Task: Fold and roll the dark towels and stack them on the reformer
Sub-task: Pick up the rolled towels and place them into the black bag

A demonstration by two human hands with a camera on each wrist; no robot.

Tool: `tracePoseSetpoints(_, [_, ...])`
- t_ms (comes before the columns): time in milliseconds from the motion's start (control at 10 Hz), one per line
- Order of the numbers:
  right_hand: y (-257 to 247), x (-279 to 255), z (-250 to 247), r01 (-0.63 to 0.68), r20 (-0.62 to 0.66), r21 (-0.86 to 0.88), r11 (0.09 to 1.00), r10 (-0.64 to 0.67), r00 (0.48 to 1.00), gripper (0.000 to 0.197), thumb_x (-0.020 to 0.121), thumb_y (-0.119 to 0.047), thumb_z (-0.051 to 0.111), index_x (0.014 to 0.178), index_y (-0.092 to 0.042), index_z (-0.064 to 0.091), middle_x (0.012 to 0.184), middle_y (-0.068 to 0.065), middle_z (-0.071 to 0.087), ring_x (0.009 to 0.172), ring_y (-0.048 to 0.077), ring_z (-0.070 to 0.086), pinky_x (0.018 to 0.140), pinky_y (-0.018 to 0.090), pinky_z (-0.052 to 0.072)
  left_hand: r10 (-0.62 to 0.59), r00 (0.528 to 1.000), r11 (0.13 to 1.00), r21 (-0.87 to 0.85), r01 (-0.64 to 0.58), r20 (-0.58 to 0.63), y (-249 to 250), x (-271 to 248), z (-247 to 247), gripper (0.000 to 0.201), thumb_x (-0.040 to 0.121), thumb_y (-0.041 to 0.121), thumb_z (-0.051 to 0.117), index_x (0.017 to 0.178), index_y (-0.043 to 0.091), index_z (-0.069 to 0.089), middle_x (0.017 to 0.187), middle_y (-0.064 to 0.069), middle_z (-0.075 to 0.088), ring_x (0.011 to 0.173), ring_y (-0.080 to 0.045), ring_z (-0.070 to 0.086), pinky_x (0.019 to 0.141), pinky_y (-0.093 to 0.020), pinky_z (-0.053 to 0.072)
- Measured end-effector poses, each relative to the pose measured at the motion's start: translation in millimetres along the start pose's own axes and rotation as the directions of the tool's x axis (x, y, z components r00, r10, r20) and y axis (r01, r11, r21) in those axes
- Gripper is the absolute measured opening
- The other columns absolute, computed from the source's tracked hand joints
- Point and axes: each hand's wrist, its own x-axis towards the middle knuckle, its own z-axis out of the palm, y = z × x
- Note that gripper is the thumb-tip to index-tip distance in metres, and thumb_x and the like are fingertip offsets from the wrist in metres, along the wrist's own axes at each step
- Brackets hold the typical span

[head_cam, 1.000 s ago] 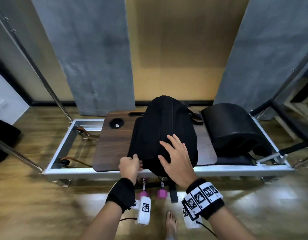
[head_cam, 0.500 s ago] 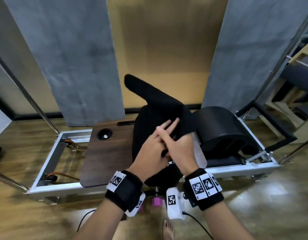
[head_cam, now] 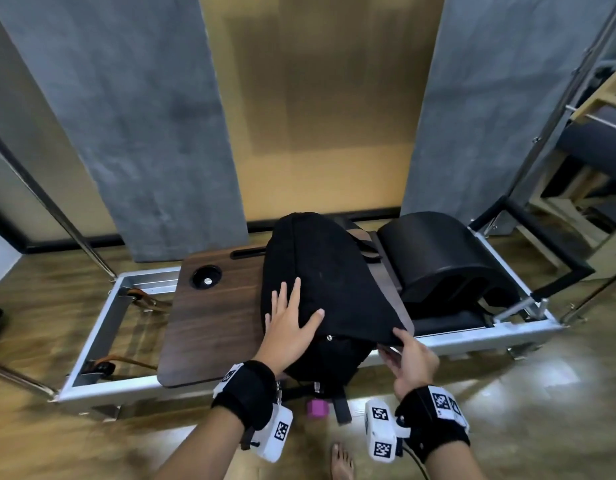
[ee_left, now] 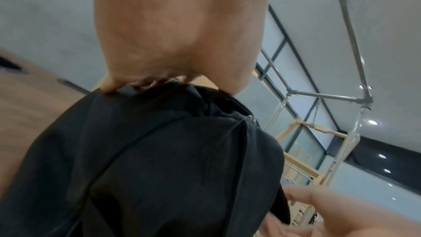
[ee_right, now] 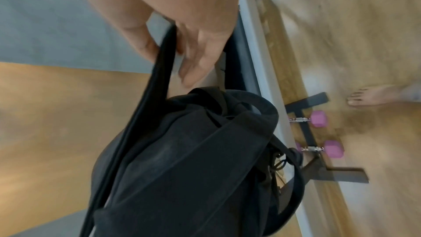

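Note:
A dark towel (head_cam: 327, 271) lies draped over a black backpack (head_cam: 330, 358) on the reformer's wooden board (head_cam: 213, 317). My left hand (head_cam: 289, 317) rests flat on the towel's near left part, fingers spread; the left wrist view shows its palm (ee_left: 170, 33) pressing on the dark fabric (ee_left: 159, 150). My right hand (head_cam: 407, 355) pinches the towel's near right corner at the frame rail. In the right wrist view, thumb and fingers (ee_right: 168, 49) hold the thin towel edge (ee_right: 136, 114), which hangs beside the backpack (ee_right: 193, 150).
The reformer's silver frame (head_cam: 472, 337) runs left to right. A black padded arc barrel (head_cam: 438, 258) sits to the right of the towel. Pink dumbbells (ee_right: 318, 118) and a black floor bracket (ee_right: 307, 132) lie under the near rail, near a bare foot (ee_right: 376, 96).
Half a second ago both hands were together and a towel end stood up in the air. Now the towel lies over the backpack, with my hands apart.

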Motion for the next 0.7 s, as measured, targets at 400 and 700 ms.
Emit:
tracePoseSetpoints(400, [13,-31,46,0.711,0.715,-0.548,0.441,-0.193,0.671,0.05,0.11,-0.041,0.044,0.158,-0.026,0.043,0.164,-0.006,0.041,0.153,0.012,0.033,0.127,0.034,0.023,0.01,0.997,0.996,-0.093,-0.003,0.08,-11,-9,-8,0.094,0.093,0.083,0.044,0.162,0.053,-0.013,0.173,0.019,-0.018,0.156,-0.004,-0.026,0.131,-0.05,-0.007])
tracePoseSetpoints(700, [-168,-108,16,0.968,0.749,0.002,0.252,-0.642,0.165,0.04,0.104,-0.044,0.063,0.142,-0.031,0.062,0.135,-0.011,0.069,0.125,0.008,0.065,0.099,0.02,0.054,0.503,0.716,0.753,-0.162,-0.638,-0.483,22,-41,-175,0.067,0.107,0.046,0.061,0.164,0.024,0.034,0.155,0.005,0.056,0.145,-0.018,0.052,0.109,-0.037,0.051])
